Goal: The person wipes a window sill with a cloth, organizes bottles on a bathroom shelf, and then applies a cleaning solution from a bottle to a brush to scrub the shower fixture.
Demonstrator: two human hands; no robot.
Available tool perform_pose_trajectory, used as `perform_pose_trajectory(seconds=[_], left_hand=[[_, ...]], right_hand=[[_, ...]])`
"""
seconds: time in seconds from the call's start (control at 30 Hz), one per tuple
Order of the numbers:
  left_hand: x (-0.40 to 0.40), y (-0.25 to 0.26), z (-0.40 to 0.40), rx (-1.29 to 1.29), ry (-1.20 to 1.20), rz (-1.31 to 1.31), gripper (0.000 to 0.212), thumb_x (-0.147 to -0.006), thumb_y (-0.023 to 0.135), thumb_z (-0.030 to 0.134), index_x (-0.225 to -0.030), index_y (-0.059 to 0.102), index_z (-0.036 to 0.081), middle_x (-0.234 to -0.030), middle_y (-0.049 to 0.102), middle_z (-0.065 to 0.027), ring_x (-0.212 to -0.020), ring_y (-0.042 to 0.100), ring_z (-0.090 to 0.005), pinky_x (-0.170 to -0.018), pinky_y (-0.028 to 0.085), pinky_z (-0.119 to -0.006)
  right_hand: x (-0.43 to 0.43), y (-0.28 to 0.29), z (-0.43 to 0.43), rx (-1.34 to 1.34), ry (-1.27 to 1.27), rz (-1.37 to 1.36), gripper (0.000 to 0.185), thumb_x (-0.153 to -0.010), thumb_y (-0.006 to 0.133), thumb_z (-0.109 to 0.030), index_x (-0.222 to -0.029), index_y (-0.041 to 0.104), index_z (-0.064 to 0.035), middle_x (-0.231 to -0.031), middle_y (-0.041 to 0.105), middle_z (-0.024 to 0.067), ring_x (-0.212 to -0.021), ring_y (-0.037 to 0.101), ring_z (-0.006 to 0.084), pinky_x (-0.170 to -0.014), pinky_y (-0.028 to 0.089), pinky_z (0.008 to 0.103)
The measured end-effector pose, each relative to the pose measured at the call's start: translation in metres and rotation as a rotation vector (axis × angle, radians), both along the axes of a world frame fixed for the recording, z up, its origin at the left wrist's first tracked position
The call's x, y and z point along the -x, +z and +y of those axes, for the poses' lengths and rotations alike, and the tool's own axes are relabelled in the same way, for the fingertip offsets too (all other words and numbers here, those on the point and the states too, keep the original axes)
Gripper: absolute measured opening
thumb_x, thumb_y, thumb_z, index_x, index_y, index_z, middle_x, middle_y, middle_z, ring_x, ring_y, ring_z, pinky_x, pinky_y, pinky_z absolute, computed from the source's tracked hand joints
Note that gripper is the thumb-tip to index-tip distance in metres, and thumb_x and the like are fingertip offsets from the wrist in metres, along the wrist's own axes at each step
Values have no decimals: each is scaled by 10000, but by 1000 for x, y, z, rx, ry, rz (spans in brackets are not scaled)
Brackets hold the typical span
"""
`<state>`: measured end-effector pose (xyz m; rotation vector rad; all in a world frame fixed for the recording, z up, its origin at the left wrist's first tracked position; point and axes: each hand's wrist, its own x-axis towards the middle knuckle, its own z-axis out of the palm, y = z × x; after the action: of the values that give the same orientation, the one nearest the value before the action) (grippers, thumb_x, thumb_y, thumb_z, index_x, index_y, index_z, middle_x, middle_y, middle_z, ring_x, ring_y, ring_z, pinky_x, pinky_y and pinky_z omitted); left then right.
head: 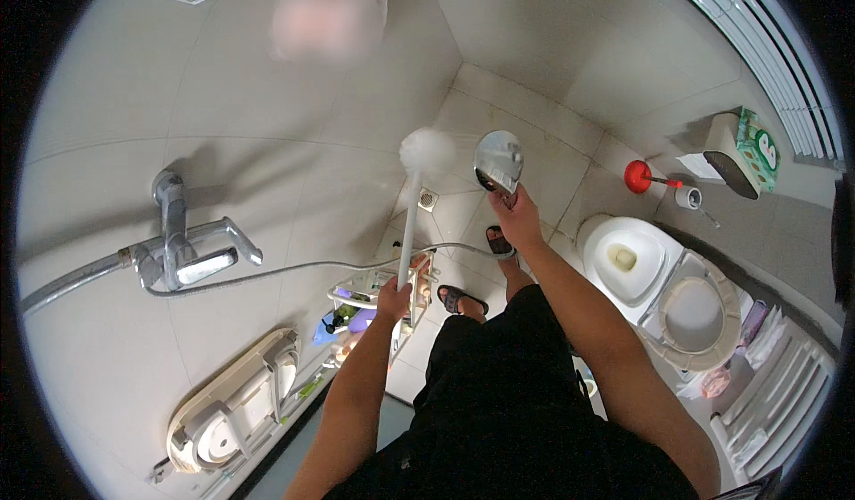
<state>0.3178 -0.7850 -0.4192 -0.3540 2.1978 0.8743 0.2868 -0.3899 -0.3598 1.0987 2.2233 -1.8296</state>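
My left hand (394, 297) is closed around the lower end of a long white handle. At its top is a round white brush head (419, 151), its edges blurred. To the right, my right hand (518, 218) grips the neck of a chrome shower head (498, 159), level with the brush head and apart from it. A metal shower hose (320, 266) runs from the wall-mounted chrome mixer tap (177, 253) to behind my right wrist. Below the two tools lies the tiled floor with a square floor drain (427, 199).
A white rack (352, 303) holding bottles stands left of my feet. At right are a toilet (628, 259), a red plunger (638, 177), a brush holder (688, 198) and a tissue box (758, 149). A folded plastic tub (234, 403) leans against the left wall.
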Motion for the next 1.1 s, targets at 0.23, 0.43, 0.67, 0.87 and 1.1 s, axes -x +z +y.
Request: perform_pose_trajectory(seconds=[0.23,0.43,0.67,0.87,1.1], left_hand=[[10,-4,49,-49,143,-151,146,-888,605,176,-904,575,34,-571,519,-42,-415,518,-145,-391,435,-309],[-13,-60,49,-68,293,-120,166,-841,622,181,-910,580,36,-655,591,-88,-502,578,-204,-464,479,-365],[-28,-134,48,307,-75,330,271,-814,624,230,-1018,584,56,-858,632,-216,-788,622,-437,-705,504,-524],[-28,-150,41,289,-139,401,223,-820,621,219,-975,575,65,-856,628,-205,-782,623,-438,-690,509,-533],[-14,-151,33,54,-2,175,105,-791,580,133,-850,571,46,-607,551,-140,-561,600,-304,-546,505,-429]], right_hand=[[5,-70,4,83,-102,-14,428,-914,684,-342,-1194,580,-37,-910,688,131,-844,679,256,-754,527,396],[14,-104,5,226,-182,-125,416,-912,686,-311,-1167,575,-2,-926,702,129,-860,683,237,-772,523,377],[-12,-167,-3,56,-189,109,237,-955,653,-153,-1152,550,-70,-749,560,-14,-579,490,65,-512,413,253],[-14,-173,6,234,-279,69,218,-969,623,-126,-1158,531,-67,-722,519,-9,-527,466,69,-465,389,265],[-2,-167,25,-101,-120,-48,281,-904,634,-124,-1150,554,-13,-780,603,63,-641,547,165,-623,469,329]])
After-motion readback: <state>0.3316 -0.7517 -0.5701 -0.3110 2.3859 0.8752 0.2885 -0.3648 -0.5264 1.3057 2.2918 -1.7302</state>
